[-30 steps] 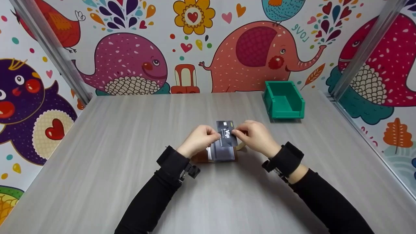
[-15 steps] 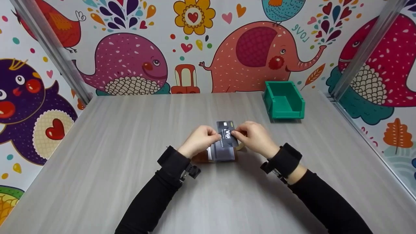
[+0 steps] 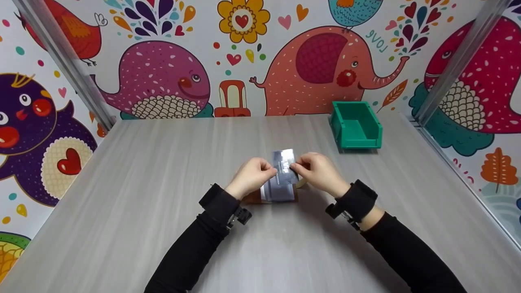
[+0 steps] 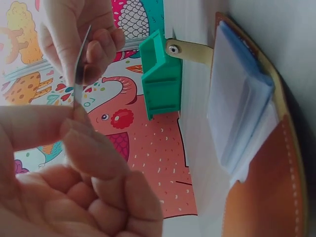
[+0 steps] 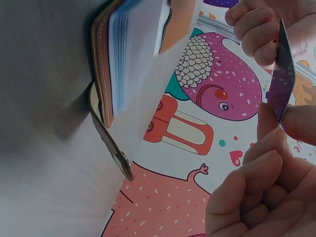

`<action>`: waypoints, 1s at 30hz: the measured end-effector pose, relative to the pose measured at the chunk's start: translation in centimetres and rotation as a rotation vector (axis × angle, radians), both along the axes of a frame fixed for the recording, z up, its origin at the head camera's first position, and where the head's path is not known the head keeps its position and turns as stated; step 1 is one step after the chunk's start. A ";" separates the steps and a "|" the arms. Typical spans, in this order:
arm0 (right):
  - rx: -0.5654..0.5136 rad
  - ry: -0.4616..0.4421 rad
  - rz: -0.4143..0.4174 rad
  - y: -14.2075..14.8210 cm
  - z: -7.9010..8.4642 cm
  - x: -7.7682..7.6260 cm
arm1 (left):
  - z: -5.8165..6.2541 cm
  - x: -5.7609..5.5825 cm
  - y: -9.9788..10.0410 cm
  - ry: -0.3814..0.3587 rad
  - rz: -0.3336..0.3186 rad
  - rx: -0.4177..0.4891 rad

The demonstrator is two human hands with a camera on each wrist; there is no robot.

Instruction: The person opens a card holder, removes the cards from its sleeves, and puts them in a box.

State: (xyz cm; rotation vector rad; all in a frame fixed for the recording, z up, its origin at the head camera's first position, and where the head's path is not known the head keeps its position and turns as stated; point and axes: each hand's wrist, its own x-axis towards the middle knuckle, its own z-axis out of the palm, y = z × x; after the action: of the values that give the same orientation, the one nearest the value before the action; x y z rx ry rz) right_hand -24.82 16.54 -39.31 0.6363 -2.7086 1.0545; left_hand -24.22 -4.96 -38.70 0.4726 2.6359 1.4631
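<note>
A dark card (image 3: 286,167), its face washed out by glare, is held up between both hands. My left hand (image 3: 253,176) pinches its left edge between thumb and fingers. The right hand (image 3: 320,172) pinches the opposite edge the same way. Below the card lies an open brown card holder (image 3: 252,198) with a stack of clear plastic sleeves (image 3: 281,193). In the left wrist view the card (image 4: 80,64) appears edge-on, apart from the sleeves (image 4: 237,98). The right wrist view shows the holder's strap (image 5: 108,138) with its metal snap, sticking out to the side.
A green plastic bin (image 3: 356,126) stands at the back right of the grey wood-grain table (image 3: 163,171). Walls printed with cartoon animals (image 3: 321,69) rise behind and at both sides, with metal posts (image 3: 67,61) in the corners.
The card has tilted slightly, so bright glare now covers its printed face, where "VIP" was readable before. Both hands keep their pinch and have barely moved.
</note>
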 end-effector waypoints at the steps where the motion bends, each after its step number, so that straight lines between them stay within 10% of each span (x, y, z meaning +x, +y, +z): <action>1: -0.002 -0.005 -0.002 0.0 0.0 0.0 | -0.1 0.0 0.1 0.005 0.011 -0.005; 30: -0.094 -0.141 0.029 0.4 -0.2 0.0 | -0.6 -0.4 0.9 0.068 0.138 0.016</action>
State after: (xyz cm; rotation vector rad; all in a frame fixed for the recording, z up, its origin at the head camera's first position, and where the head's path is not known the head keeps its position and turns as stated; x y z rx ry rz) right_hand -24.86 16.89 -39.54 0.6090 -2.7544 1.2709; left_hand -24.63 -4.07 -39.33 0.3542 2.7618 1.5338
